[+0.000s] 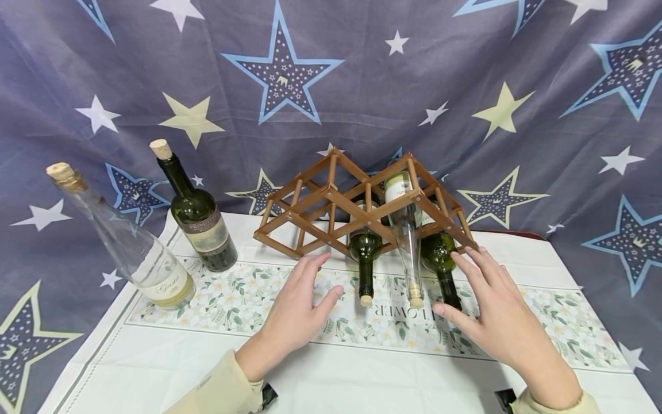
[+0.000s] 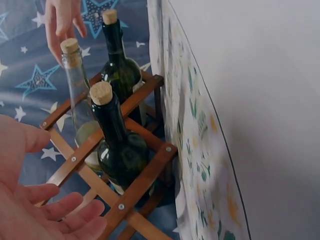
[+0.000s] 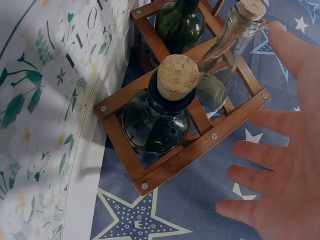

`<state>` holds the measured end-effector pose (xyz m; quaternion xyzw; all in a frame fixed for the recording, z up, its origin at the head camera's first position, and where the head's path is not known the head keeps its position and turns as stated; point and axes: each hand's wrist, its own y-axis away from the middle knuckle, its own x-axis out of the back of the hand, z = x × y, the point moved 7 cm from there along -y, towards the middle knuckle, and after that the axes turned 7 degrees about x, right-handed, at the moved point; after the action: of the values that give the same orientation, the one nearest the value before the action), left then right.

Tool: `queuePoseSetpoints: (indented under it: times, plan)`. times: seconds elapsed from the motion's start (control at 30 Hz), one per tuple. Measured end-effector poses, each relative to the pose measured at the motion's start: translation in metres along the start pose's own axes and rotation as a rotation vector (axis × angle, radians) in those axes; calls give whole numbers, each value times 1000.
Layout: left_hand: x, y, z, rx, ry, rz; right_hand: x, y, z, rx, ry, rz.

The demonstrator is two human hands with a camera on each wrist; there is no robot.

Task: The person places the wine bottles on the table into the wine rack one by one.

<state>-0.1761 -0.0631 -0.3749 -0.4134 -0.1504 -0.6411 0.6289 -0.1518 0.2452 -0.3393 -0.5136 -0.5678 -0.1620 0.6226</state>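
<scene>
A brown wooden lattice wine rack (image 1: 331, 191) holds three corked bottles, lying with their necks toward me. A dark green wine bottle (image 1: 365, 247) is in the middle, a clear glass bottle (image 1: 412, 250) sits higher, and another green bottle (image 1: 438, 253) lies at the right end. My left hand (image 1: 295, 310), fingers relaxed, hovers before the rack's left half, holding nothing. Beside the right end, my right hand (image 1: 501, 322) has its fingers spread, thumb near that bottle's neck; its cork is hidden in the head view. The right wrist view shows this cork (image 3: 178, 77) apart from the palm.
At the left of the table stand a clear bottle (image 1: 137, 253) with a cork and a dark green labelled bottle (image 1: 207, 230). A floral runner (image 1: 233, 299) crosses the white tablecloth (image 1: 331, 379). Behind the rack hangs a star-patterned curtain (image 1: 362, 103).
</scene>
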Motion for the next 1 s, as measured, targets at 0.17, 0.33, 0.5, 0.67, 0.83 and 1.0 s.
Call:
queuePoseSetpoints:
  times: [0.17, 0.33, 0.5, 0.67, 0.83, 1.0]
  plan:
    - [6, 1, -2, -64, -59, 60, 0, 1, 0, -6, -2, -7]
    - [15, 2, -5, -110, -97, 113, -1, 0, -1, -10, -6, -15]
    - [23, 3, -10, -131, -140, 152, -1, 0, -1, -14, -9, -21]
    - [32, 4, -14, -146, -165, 202, -1, 0, -2, -16, -7, -26]
    - [44, 6, -17, -170, -187, 258, -1, -1, -2, -13, -8, -22]
    - [58, 8, -20, -208, -181, 331, -1, -1, -3, -11, -5, -19]
